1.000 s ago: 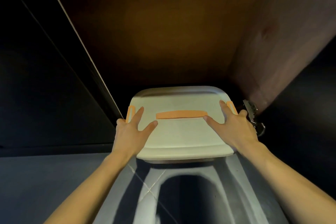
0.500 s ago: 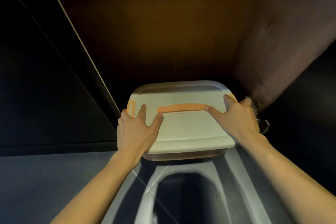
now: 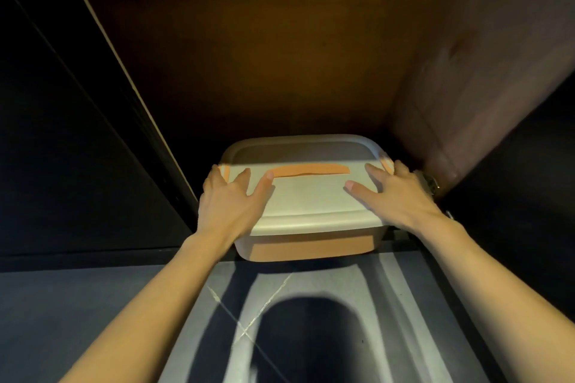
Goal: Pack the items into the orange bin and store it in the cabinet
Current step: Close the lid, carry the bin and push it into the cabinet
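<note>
The orange bin (image 3: 311,247) with a white lid (image 3: 311,199) and an orange lid handle (image 3: 311,170) sits at the mouth of the dark cabinet (image 3: 264,56), its far half in shadow. My left hand (image 3: 231,196) lies flat on the lid's left side, fingers spread, thumb near the handle. On the lid's right side my right hand (image 3: 395,193) rests flat, fingers pointing inward. The bin's contents are hidden by the lid.
A dark cabinet door (image 3: 62,134) stands at the left with a pale edge. The right cabinet wall (image 3: 466,87) carries a metal hinge (image 3: 431,182) just beside my right hand. Grey tiled floor (image 3: 217,305) lies below, with my shadow on it.
The bin has slid farther into the cabinet under both hands. Its orange front wall now shows below the lid, and both hands moved forward with it.
</note>
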The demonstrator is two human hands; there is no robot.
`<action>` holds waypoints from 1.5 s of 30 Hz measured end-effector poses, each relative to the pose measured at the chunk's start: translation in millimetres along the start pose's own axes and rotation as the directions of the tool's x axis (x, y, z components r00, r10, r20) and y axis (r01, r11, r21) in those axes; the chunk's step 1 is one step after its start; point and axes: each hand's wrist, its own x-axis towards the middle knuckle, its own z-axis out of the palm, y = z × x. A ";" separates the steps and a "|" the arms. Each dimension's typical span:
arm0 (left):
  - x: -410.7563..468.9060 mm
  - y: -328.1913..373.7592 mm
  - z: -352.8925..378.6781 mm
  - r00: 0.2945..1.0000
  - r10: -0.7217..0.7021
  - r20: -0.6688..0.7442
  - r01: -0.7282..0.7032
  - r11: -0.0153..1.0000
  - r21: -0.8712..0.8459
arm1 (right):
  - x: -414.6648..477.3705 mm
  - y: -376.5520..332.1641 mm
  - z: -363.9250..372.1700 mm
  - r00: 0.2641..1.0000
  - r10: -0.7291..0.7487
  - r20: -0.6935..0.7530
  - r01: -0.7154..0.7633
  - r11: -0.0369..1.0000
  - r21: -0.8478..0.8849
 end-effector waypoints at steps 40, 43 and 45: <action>49.4 0.5 17.0 0.887 0.368 0.280 -0.437 0.865 0.248 | 51.3 12.5 18.3 0.939 -0.343 -0.003 0.337 0.926 -0.169; 48.1 10.1 3.6 0.872 0.337 0.355 -0.438 0.860 0.260 | 48.7 2.6 6.7 0.950 -0.296 0.100 0.311 0.928 -0.205; 46.0 18.7 -10.3 0.872 0.311 0.377 -0.434 0.849 0.302 | 46.3 -8.3 -4.6 0.953 -0.260 0.153 0.291 0.926 -0.241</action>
